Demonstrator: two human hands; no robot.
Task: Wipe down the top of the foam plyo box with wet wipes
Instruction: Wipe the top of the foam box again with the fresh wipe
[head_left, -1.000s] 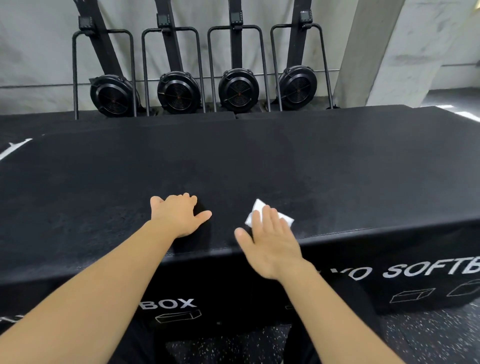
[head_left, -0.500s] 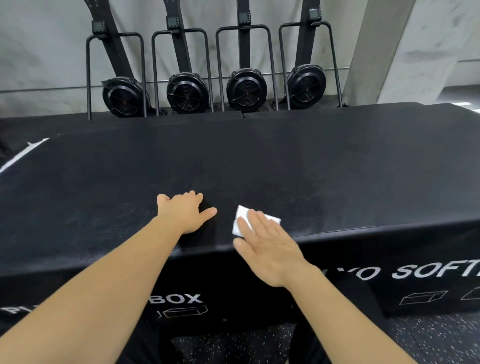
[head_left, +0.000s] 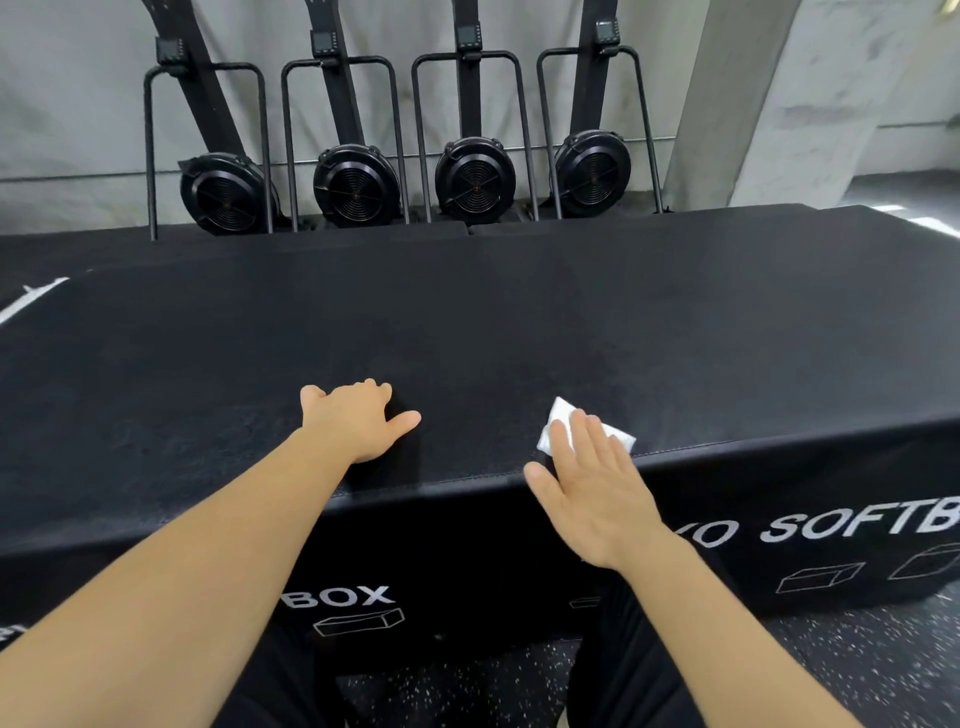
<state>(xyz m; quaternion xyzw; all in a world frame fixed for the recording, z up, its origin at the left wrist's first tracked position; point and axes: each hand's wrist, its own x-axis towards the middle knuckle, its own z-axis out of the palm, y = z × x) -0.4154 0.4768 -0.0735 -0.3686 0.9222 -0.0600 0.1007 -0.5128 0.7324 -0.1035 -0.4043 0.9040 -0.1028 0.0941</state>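
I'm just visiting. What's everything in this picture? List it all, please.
foam plyo box: one, black with white lettering, across the foreground
wet wipe: one, white, on the box top near its front edge
rowing machines: four, black, upright against the wall behind
pillar: one, grey, upper right
floor: black, speckled white, below the box
left hand: one, resting on the box top
right hand: one, fingers pressing the wet wipe

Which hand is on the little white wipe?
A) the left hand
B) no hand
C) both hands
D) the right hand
D: the right hand lies flat, fingers straight, on the small white folded wet wipe near the front edge of the black foam plyo box, while the left hand rests on the bare box top beside it.
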